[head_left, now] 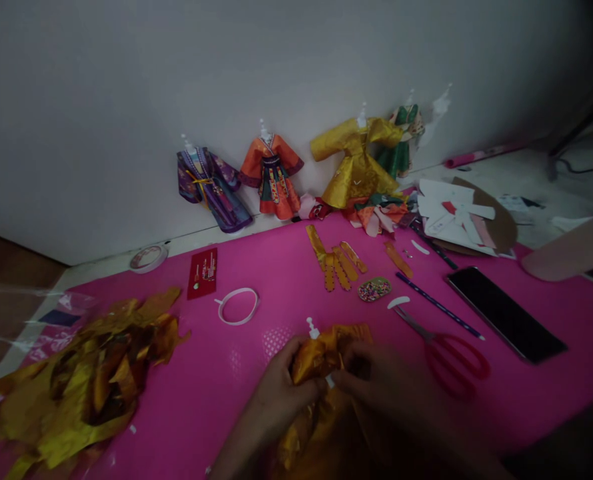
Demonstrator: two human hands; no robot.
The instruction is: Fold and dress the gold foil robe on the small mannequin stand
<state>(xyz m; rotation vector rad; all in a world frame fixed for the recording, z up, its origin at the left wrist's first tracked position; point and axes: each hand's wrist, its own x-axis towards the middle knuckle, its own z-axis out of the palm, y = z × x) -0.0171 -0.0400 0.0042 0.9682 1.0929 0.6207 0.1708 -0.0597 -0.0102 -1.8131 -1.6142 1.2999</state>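
Note:
A headless doll (pixel 313 329) lies near the front edge, its white neck peg showing above a shiny golden dress (pixel 316 360). My left hand (pixel 289 383) is wrapped round the doll's left side, thumb on the cloth. From the right, my right hand (pixel 369 373) pinches the golden fabric at the chest. A small white bit shows between the fingertips; I cannot make out what it is. Golden cloth also spreads below both hands, dim and partly hidden by them.
Dressed doll bodies (pixel 271 177) lean on the wall. Golden scraps (pixel 91 387) heap at left. White tape (pixel 238 307), cut golden strips (pixel 339 267) and a bead dish (pixel 374 289) lie ahead. Red-handled scissors (pixel 456 360), a pencil (pixel 439 305) and a phone (pixel 504 312) are at right.

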